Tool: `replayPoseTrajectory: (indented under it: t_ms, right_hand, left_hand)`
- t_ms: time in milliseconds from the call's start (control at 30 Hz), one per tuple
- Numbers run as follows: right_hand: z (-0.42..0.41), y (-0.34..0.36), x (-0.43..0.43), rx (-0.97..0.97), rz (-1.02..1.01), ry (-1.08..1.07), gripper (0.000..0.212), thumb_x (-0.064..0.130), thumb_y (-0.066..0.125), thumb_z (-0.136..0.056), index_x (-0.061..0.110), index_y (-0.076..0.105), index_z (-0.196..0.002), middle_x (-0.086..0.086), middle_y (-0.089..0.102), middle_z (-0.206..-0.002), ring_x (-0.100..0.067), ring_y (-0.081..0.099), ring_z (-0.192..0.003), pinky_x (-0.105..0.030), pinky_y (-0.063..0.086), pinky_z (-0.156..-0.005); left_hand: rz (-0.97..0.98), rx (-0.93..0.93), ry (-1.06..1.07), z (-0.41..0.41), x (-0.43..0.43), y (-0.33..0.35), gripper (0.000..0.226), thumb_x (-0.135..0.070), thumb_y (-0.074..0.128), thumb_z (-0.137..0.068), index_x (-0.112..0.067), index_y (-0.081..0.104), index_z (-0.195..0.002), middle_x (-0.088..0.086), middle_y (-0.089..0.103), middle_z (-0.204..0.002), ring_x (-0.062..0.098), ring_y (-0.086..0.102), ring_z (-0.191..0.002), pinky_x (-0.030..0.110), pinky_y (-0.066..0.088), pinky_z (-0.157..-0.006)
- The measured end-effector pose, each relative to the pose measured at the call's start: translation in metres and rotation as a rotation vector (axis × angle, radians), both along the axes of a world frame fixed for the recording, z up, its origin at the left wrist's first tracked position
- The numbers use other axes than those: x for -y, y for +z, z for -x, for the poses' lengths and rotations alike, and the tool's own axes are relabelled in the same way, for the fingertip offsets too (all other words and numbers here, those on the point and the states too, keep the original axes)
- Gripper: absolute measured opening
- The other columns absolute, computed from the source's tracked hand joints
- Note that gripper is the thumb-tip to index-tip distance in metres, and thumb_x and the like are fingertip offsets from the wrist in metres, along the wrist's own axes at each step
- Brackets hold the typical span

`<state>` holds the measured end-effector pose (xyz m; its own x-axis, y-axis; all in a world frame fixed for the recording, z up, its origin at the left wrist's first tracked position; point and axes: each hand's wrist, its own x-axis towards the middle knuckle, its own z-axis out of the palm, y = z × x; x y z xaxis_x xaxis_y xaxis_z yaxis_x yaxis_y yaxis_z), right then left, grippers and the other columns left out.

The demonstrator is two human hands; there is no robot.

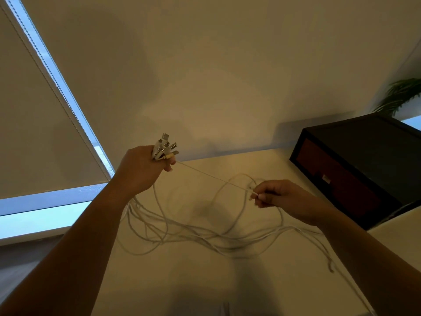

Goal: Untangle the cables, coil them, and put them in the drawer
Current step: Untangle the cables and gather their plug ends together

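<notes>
My left hand (141, 171) is raised above the table and grips a bunch of white cable ends, with several USB plugs (165, 145) sticking out above the fist. One white cable (211, 175) runs taut from that fist down to my right hand (280, 197), which pinches its small connector end between thumb and fingers. The other white cables (193, 233) hang from the left fist and lie in a loose tangle on the pale table (205, 281). A dark drawer box (355, 169) with a reddish-brown front stands at the right, its drawer closed.
A window with a lowered blind (45, 133) fills the left side, its sill just beyond the table's left edge. A plain wall runs behind the table. Plant leaves (401, 94) show behind the drawer box. A few cable ends trail toward the table's right front edge (330, 265).
</notes>
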<state>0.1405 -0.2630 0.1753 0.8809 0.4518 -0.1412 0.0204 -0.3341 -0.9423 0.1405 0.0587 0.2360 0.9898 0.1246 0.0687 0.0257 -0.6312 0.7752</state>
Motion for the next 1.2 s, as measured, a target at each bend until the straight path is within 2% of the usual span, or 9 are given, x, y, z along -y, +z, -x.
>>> replayPoseTrajectory:
  t_ms: [167, 300, 367, 500, 700, 833, 933, 1100, 1200]
  right_hand:
    - [0.0, -0.002, -0.003, -0.007, -0.23, -0.199, 0.022, -0.003, 0.049, -0.094, 0.008, 0.068, -0.089, 0.003, 0.068, -0.073, -0.008, 0.063, -0.073, -0.017, 0.051, -0.07]
    - [0.004, -0.002, -0.003, -0.024, -0.326, -0.18, 0.015, 0.003, 0.051, -0.091, 0.005, 0.066, -0.09, 0.002, 0.066, -0.072, -0.008, 0.061, -0.071, -0.018, 0.051, -0.07]
    - [0.006, -0.001, 0.0, -0.021, -0.271, -0.116, 0.013, 0.007, 0.054, -0.087, 0.005, 0.066, -0.089, 0.0, 0.067, -0.073, -0.008, 0.061, -0.071, -0.019, 0.052, -0.07]
    - [0.008, 0.002, -0.002, 0.183, 0.097, 0.023, 0.027, -0.001, 0.053, -0.093, 0.019, 0.069, -0.085, -0.002, 0.067, -0.08, -0.01, 0.064, -0.074, -0.02, 0.052, -0.072]
    - [0.013, 0.018, -0.004, 0.173, 0.114, 0.13, 0.031, -0.002, 0.049, -0.095, 0.02, 0.069, -0.087, 0.002, 0.067, -0.077, -0.007, 0.064, -0.072, -0.019, 0.051, -0.067]
    - [0.012, 0.013, -0.002, 0.117, 0.141, 0.092, 0.03, -0.003, 0.053, -0.092, 0.023, 0.068, -0.095, 0.006, 0.071, -0.08, -0.008, 0.067, -0.072, -0.018, 0.051, -0.066]
    - [0.012, 0.005, -0.007, 0.136, 0.145, 0.075, 0.032, -0.004, 0.054, -0.092, 0.024, 0.071, -0.088, 0.0, 0.073, -0.082, -0.013, 0.068, -0.078, -0.022, 0.053, -0.07]
    - [0.009, 0.003, -0.002, 0.166, 0.199, 0.065, 0.033, -0.002, 0.052, -0.094, 0.025, 0.069, -0.089, 0.005, 0.072, -0.08, -0.008, 0.066, -0.076, -0.019, 0.051, -0.07]
    - [0.009, -0.002, -0.001, 0.164, 0.312, 0.086, 0.022, 0.009, 0.052, -0.096, 0.027, 0.064, -0.095, 0.006, 0.069, -0.08, -0.006, 0.064, -0.077, -0.018, 0.049, -0.072]
  left_hand:
    - [-0.024, -0.012, 0.017, -0.003, 0.0, -0.005, 0.026, -0.014, 0.062, -0.087, -0.026, 0.069, -0.065, -0.032, 0.063, -0.061, -0.016, 0.055, -0.068, 0.012, 0.037, -0.065]
    - [-0.027, 0.037, 0.067, -0.005, 0.002, -0.005, 0.027, -0.013, 0.063, -0.086, -0.028, 0.068, -0.064, -0.011, 0.07, -0.08, 0.01, 0.06, -0.085, 0.025, 0.042, -0.072]
    - [-0.036, 0.051, 0.072, -0.006, 0.003, -0.005, 0.027, -0.013, 0.063, -0.086, -0.029, 0.067, -0.065, -0.005, 0.069, -0.086, 0.013, 0.058, -0.086, 0.026, 0.041, -0.07]
    - [-0.016, 0.065, 0.088, -0.009, 0.002, -0.003, 0.027, -0.015, 0.062, -0.088, -0.03, 0.067, -0.066, -0.017, 0.065, -0.076, 0.004, 0.057, -0.077, 0.015, 0.038, -0.066]
    - [-0.088, 0.084, 0.089, -0.012, 0.002, -0.003, 0.032, -0.018, 0.06, -0.091, -0.033, 0.063, -0.062, -0.02, 0.062, -0.062, -0.006, 0.052, -0.067, 0.006, 0.032, -0.058]
    - [-0.039, 0.07, 0.082, -0.012, -0.001, 0.0, 0.03, -0.021, 0.061, -0.091, -0.031, 0.065, -0.064, -0.018, 0.063, -0.071, 0.0, 0.053, -0.07, 0.016, 0.038, -0.065]
    - [-0.04, 0.082, 0.091, -0.011, 0.0, 0.001, 0.027, -0.021, 0.061, -0.09, -0.031, 0.065, -0.065, -0.014, 0.064, -0.073, 0.004, 0.055, -0.074, 0.017, 0.038, -0.067]
    - [0.011, 0.043, 0.086, -0.01, 0.001, -0.001, 0.027, -0.021, 0.063, -0.09, -0.032, 0.066, -0.066, -0.02, 0.065, -0.059, 0.002, 0.056, -0.069, 0.02, 0.039, -0.061]
    - [0.022, 0.019, 0.036, -0.009, 0.003, 0.002, 0.025, -0.02, 0.063, -0.088, -0.03, 0.068, -0.066, -0.017, 0.068, -0.075, 0.006, 0.057, -0.074, 0.027, 0.041, -0.067]
